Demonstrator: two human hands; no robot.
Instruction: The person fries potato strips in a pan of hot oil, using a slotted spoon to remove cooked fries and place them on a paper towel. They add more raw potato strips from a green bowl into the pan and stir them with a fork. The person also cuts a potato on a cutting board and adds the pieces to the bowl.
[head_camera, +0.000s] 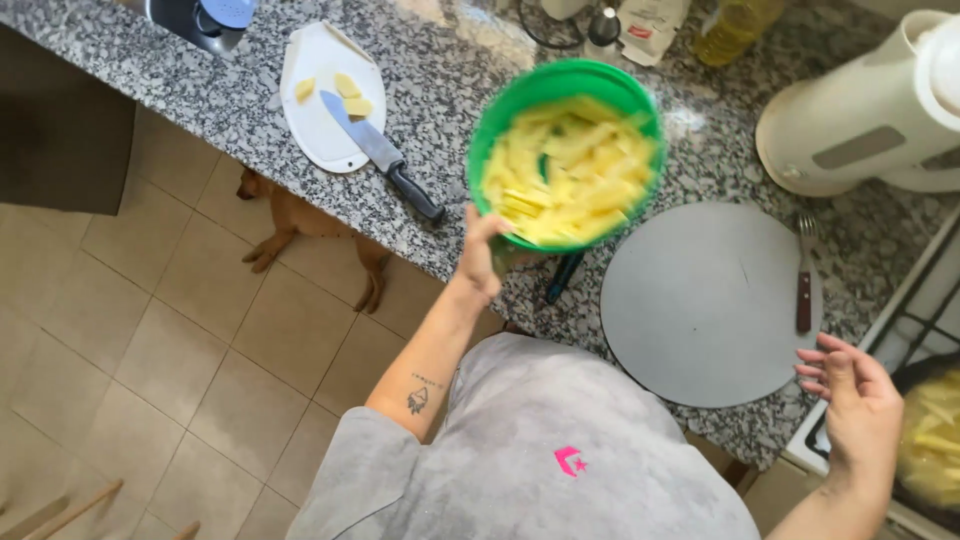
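Lower right of the frame, the right hand (858, 405) hovers open, fingers loosely curled, beside the grey round board (700, 320). At centre, the left hand (482, 255), forearm raised, grips the green bowl (520, 95) of potato sticks (570, 170), tilted toward the camera above the counter (440, 70).

Person in a loose grey T-shirt, both forearms bare.

T-shirt (540, 450): light grey, heathered or faintly mottled fabric, creased across the front; short sleeves ending above the elbow. Small pink emblem (570, 461) on the chest, a crescent-like shape with a star beside it. Left forearm (425, 355) bare, carrying a small dark tattoo (417, 400), a compact figure with a thin line of tiny marks just above it; detail too small to read. Left hand (480, 255) and right hand (858, 405) both ungloved; no rings, watch or bracelet discernible on fingers (815, 370) or wrists.
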